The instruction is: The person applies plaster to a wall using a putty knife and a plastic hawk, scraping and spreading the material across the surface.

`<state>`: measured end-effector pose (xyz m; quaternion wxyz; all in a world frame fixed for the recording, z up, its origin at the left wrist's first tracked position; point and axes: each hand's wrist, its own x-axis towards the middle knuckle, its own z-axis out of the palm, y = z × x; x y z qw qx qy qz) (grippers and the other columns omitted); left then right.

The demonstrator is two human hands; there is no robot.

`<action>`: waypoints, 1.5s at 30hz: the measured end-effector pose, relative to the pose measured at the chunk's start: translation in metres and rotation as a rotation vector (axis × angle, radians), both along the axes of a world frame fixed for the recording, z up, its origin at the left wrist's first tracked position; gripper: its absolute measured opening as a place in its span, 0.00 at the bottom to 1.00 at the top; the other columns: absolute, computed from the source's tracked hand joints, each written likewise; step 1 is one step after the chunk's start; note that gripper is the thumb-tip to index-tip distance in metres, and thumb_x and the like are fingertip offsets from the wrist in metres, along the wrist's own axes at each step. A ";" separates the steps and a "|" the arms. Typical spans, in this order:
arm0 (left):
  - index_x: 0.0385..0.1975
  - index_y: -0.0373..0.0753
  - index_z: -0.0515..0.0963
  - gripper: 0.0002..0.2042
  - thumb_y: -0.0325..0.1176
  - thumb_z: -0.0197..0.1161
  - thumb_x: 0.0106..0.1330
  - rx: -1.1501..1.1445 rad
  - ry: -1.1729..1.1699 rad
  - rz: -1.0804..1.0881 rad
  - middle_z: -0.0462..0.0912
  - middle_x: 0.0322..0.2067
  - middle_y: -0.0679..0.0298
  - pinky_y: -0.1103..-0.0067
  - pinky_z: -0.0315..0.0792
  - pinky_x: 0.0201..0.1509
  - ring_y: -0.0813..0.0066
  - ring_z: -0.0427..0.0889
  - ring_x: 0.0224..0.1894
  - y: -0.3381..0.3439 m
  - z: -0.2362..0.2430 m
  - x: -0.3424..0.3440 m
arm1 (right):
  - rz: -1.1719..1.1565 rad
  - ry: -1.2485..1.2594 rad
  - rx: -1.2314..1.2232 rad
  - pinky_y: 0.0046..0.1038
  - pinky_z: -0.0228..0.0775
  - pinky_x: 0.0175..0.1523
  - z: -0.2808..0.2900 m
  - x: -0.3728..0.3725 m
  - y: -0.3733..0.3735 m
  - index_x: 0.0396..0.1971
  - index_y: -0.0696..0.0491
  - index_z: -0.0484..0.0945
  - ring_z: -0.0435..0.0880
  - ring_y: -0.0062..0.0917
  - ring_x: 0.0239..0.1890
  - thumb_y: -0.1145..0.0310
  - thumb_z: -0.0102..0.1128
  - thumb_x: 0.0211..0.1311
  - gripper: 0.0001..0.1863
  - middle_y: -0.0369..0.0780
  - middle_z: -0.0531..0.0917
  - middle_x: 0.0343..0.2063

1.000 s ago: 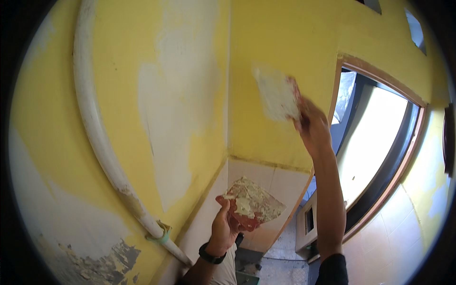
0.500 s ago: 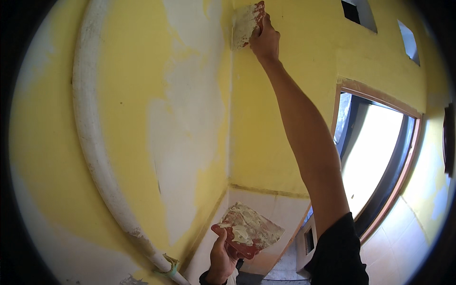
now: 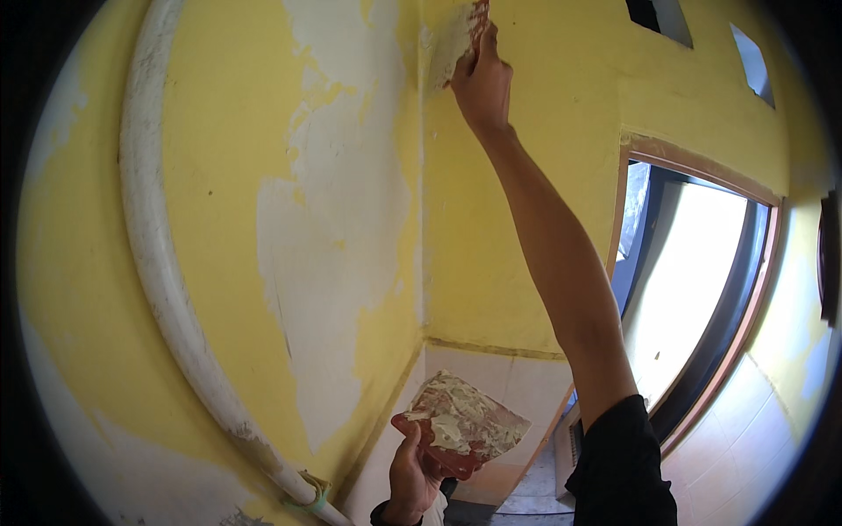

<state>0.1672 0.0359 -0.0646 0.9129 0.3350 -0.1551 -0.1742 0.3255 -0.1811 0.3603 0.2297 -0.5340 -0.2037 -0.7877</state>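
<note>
High up, my right hand point(image 3: 482, 92) grips a wide scraper point(image 3: 452, 57) with a red edge and pale filler on its blade, at the wall corner point(image 3: 422, 202); it looks slightly blurred. My left hand point(image 3: 412, 473) holds a second red-backed plate point(image 3: 460, 425), smeared thickly with pale, lumpy filler, low in front of the corner. Its thumb lies on the near left end and the fingers are underneath. The left yellow wall point(image 3: 210, 263) carries uneven whitish patches point(image 3: 324, 219). Part of the right-hand wall behind my raised arm is hidden.
A long white pipe point(image 3: 167, 280) runs down the left wall, with a greenish tie near its lower end. Pale tiles point(image 3: 500, 377) line the lower walls. A wooden-framed doorway point(image 3: 702, 175) opens on the right, with small wall openings point(image 3: 750, 61) above and a dark object point(image 3: 827, 254) at far right.
My right hand with its scraper has risen leftward from mid-wall to high in the corner, shifting slightly left in the last half second. My left hand still holds the loaded plate, lower in view.
</note>
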 end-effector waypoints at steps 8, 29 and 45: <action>0.65 0.34 0.60 0.26 0.48 0.42 0.77 -0.016 -0.030 -0.016 0.76 0.56 0.53 0.63 0.83 0.50 0.59 0.82 0.53 0.000 -0.003 0.000 | -0.006 0.363 0.062 0.32 0.77 0.24 0.027 -0.012 0.009 0.70 0.57 0.51 0.81 0.31 0.19 0.76 0.46 0.70 0.31 0.49 0.81 0.22; 0.64 0.36 0.62 0.25 0.47 0.42 0.77 -0.030 -0.005 0.023 0.76 0.57 0.55 0.66 0.82 0.50 0.62 0.81 0.53 0.000 -0.015 0.005 | -0.051 0.207 -0.059 0.30 0.78 0.27 -0.058 0.019 0.000 0.66 0.66 0.58 0.85 0.33 0.20 0.78 0.49 0.63 0.30 0.47 0.82 0.20; 0.65 0.36 0.60 0.25 0.47 0.40 0.78 -0.028 0.034 0.029 0.75 0.58 0.54 0.64 0.82 0.50 0.61 0.80 0.55 -0.003 -0.017 0.010 | 0.018 0.035 -0.093 0.27 0.77 0.24 -0.068 0.029 -0.017 0.68 0.65 0.52 0.82 0.26 0.15 0.81 0.48 0.62 0.33 0.43 0.80 0.16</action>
